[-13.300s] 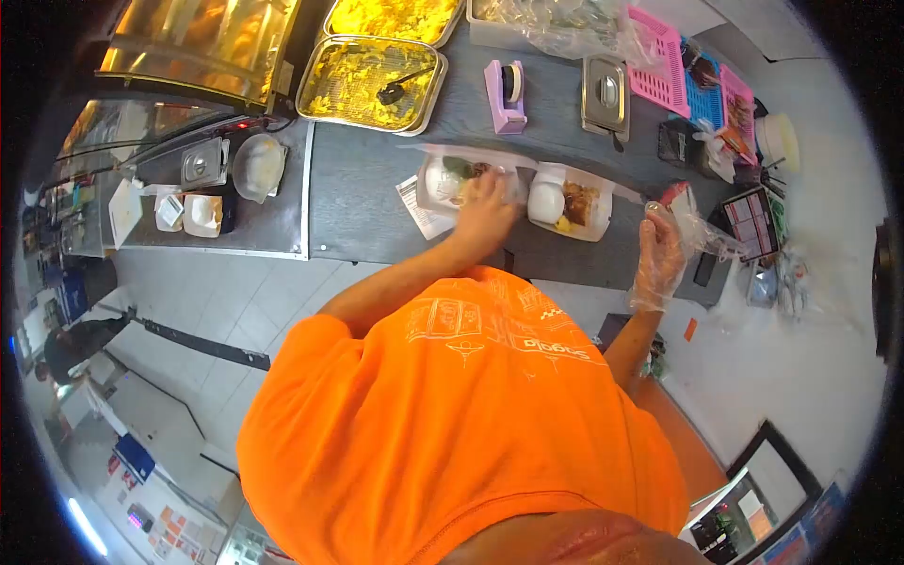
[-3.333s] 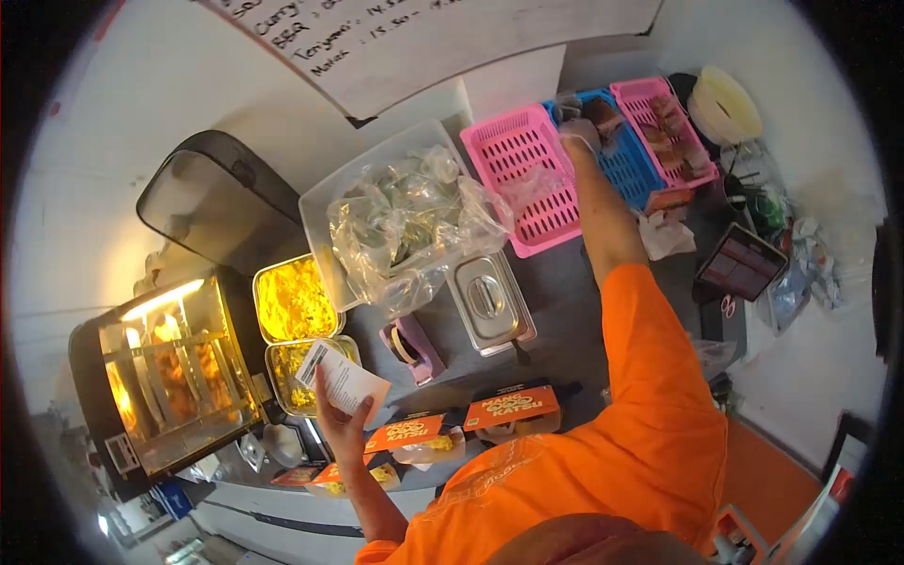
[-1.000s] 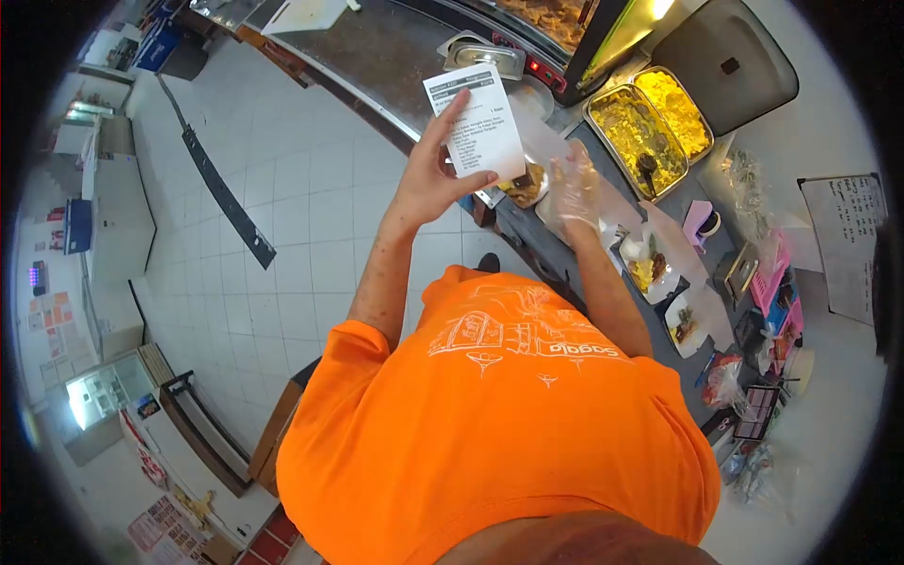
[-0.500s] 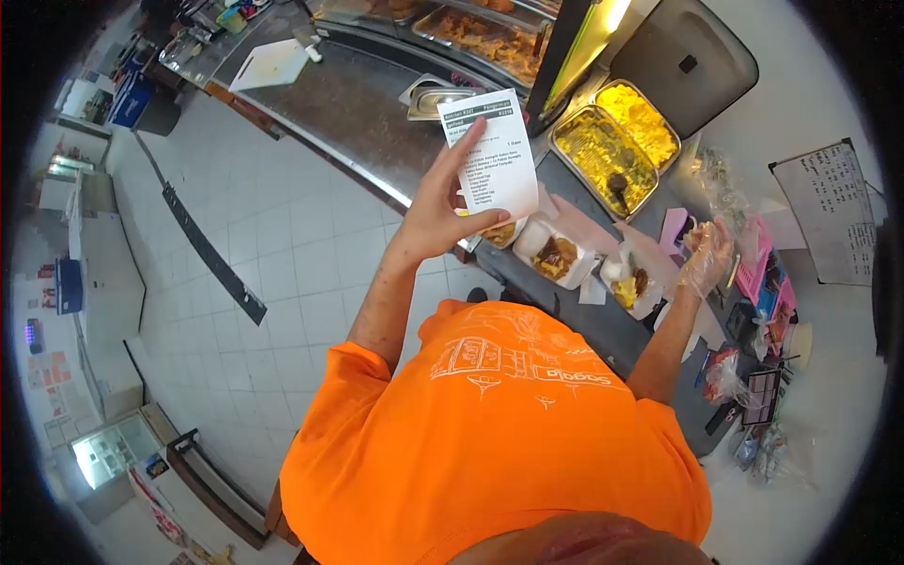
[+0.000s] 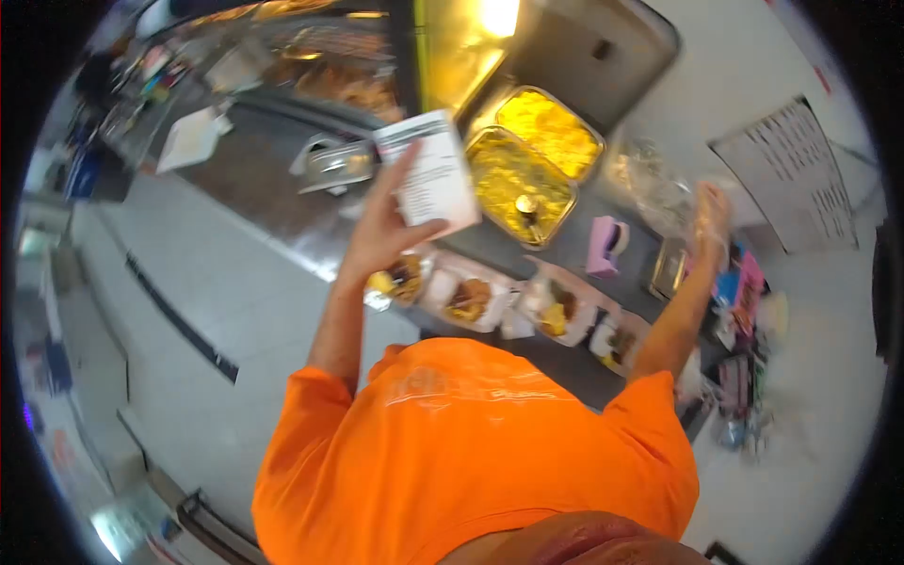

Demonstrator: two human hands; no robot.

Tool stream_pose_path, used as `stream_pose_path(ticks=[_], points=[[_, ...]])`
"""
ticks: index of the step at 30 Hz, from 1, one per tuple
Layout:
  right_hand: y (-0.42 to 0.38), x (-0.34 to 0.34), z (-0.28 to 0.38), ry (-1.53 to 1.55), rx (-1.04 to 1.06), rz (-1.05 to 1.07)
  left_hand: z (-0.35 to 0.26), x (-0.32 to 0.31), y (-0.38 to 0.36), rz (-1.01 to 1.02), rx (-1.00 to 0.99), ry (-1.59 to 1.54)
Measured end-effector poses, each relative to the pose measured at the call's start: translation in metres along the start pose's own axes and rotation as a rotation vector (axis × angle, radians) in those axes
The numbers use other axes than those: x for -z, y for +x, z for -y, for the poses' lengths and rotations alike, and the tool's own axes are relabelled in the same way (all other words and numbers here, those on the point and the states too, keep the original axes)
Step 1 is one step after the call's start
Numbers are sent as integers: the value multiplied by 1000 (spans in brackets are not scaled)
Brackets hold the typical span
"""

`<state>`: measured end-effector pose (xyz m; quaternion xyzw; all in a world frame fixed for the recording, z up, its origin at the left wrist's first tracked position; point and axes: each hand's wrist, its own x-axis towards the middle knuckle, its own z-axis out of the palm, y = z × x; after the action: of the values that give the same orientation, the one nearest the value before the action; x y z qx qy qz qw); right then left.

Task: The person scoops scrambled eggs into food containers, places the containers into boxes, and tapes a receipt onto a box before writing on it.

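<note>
My left hand (image 5: 375, 234) grips a white printed order slip (image 5: 441, 184) between thumb and fingers, above the counter. Below it, several paper food boxes (image 5: 492, 271) lie open in a row, with portions of food inside. My right hand (image 5: 713, 215), in a clear plastic glove, reaches over the far right of the counter. Beside it are a clear plastic bag (image 5: 650, 184) and a pink basket (image 5: 750, 282) of small items. Motion smears its fingers, and I cannot tell whether they hold anything. A purple tape dispenser (image 5: 603, 250) stands between that hand and the boxes.
Two metal trays of yellow food (image 5: 551, 132) sit behind the boxes, a spoon in the nearer one. A lit food display case (image 5: 344, 75) is at the back. A metal pan (image 5: 337, 165) and a white cutting board (image 5: 191, 139) lie left. A whiteboard (image 5: 791, 179) leans right.
The view has turned, so the counter appears further left. My right hand has moved away from the tape dispenser towards the wall side. My left hand still holds the order slip.
</note>
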<state>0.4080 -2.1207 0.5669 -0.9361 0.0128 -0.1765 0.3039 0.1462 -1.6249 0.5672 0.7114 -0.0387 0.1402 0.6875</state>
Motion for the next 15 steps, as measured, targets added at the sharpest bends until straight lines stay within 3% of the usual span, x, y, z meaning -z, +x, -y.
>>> stream_pose_path(ticks=[2, 3, 5, 6, 8, 11, 13, 15], points=[[76, -17, -99, -157, 382, 183, 15, -19, 20, -1, 90, -124], [108, -30, -128, -145, 278, 448, 20, -27, 30, 11, 110, -148], [128, -47, -105, -154, -220, 791, 24, -41, 37, 13, 132, -139], [129, -55, -91, -242, -271, 801, 27, -46, 40, 7, 139, -126], [140, -73, -75, -416, -361, 828, 32, -50, 43, -33, 144, -3], [163, -78, -107, -784, -503, 809, 37, -49, 41, -121, 232, 27], [166, -89, -136, -971, -464, 946, 37, -42, 35, -197, 320, 9], [163, -106, -170, -1069, -265, 1149, 33, -30, 32, -224, 228, 188]])
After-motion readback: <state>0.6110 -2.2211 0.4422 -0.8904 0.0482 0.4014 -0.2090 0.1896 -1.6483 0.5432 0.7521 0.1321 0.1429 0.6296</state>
